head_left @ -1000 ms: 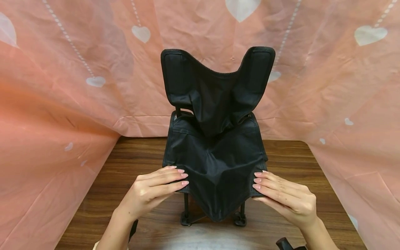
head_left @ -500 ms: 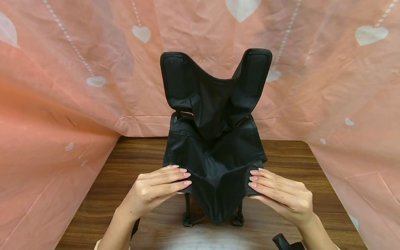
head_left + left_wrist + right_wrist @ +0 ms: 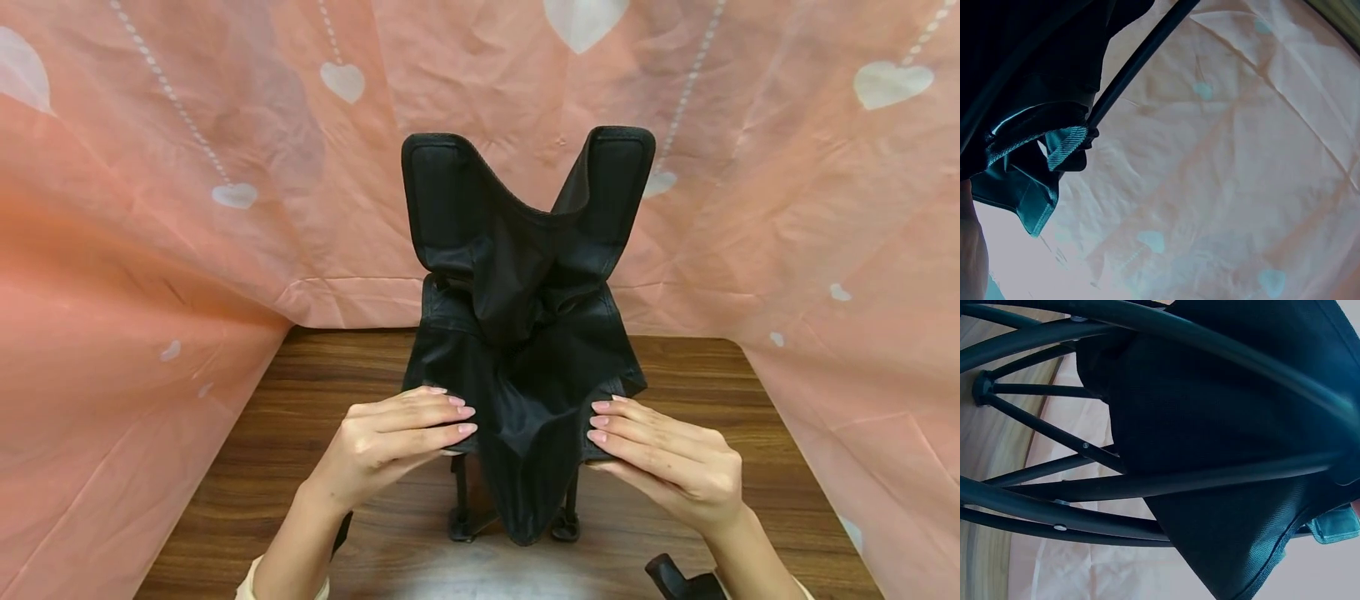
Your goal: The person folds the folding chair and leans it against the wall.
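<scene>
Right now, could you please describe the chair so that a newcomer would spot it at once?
Find the pink heart-patterned cloth, then the brown surface below. There, the left hand and right hand hold the chair; unlike the small dark piece lower right, it has a two-peaked black back.

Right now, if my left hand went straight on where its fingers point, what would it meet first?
Probably the sagging black seat fabric, then your right hand beyond it, though depth there is hard to judge.

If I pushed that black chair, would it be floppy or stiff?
Its cloth is probably floppy, since it sags in the middle. The bars look stiffer, as they hold the cloth up. The chair might fold: bars cross at rivets.
</scene>
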A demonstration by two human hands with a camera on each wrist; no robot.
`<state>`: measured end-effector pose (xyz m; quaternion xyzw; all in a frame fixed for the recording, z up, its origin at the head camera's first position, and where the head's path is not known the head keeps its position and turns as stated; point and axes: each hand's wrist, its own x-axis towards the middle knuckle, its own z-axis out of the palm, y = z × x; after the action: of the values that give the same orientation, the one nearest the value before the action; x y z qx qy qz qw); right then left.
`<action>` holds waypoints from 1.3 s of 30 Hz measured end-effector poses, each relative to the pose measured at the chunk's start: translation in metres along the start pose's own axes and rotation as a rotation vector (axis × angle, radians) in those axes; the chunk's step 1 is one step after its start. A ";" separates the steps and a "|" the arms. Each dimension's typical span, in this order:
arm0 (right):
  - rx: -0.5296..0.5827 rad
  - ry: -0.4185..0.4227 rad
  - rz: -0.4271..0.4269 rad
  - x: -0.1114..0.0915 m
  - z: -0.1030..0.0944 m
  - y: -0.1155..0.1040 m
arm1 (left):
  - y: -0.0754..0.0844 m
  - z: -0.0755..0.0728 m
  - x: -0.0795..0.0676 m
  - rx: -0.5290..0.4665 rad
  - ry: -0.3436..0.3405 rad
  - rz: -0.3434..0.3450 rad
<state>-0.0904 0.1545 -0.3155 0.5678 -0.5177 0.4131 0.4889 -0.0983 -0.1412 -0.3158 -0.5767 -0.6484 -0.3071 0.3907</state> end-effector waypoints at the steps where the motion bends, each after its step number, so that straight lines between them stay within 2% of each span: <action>1: -0.004 -0.003 0.001 0.000 0.000 0.000 | 0.000 0.001 0.001 -0.007 0.001 -0.002; 9: 0.014 -0.021 0.013 0.003 0.001 0.002 | -0.002 0.010 0.008 -0.055 0.027 -0.015; 17: 0.041 -0.012 0.003 0.007 0.007 0.004 | -0.002 0.019 0.018 -0.071 0.059 0.005; 25: 0.047 -0.015 -0.009 0.007 0.013 0.007 | -0.004 0.026 0.025 -0.085 0.039 0.019; 39: 0.044 -0.022 0.020 0.007 0.018 0.008 | -0.002 0.036 0.032 -0.066 0.063 0.010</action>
<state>-0.0978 0.1361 -0.3107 0.5776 -0.5194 0.4232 0.4664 -0.1064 -0.0942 -0.3061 -0.5826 -0.6224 -0.3443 0.3933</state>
